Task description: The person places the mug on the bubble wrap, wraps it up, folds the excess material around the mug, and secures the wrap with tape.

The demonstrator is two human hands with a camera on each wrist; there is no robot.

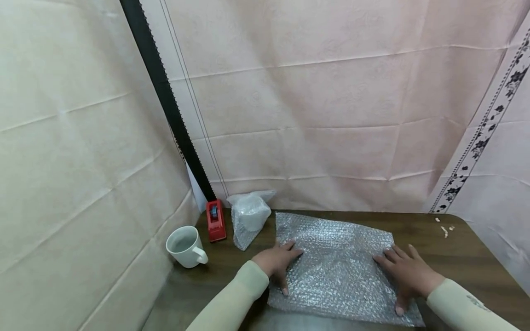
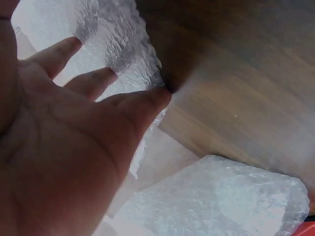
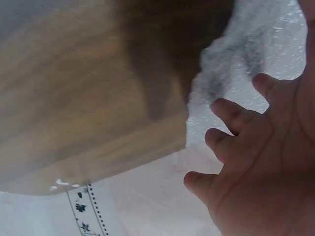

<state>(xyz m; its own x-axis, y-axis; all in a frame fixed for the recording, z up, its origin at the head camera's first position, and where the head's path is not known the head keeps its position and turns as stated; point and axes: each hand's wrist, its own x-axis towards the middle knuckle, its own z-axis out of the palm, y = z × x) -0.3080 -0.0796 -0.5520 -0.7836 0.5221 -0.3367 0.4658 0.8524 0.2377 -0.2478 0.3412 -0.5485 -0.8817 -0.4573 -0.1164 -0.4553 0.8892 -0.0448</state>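
A sheet of bubble wrap (image 1: pixel 335 271) lies spread on the brown wooden table, its near right corner close to the table's front. On its left edge rests my left hand (image 1: pixel 278 263), fingers spread and fairly straight. My right hand (image 1: pixel 410 273) touches the sheet's right edge with fingers extended. The left wrist view shows the left palm and fingertips against the bubble wrap (image 2: pixel 118 44). In the right wrist view, the right fingers are apart beside the bubble wrap (image 3: pixel 221 73). Neither hand grips anything.
A bubble-wrapped bundle (image 1: pixel 251 216) stands behind the left hand. Left of it are a red tape dispenser (image 1: pixel 216 221) and a white mug (image 1: pixel 186 248). Small white scraps (image 1: pixel 445 230) lie at the back right. Cloth walls (image 1: pixel 331 115) enclose the table (image 1: pixel 459 257).
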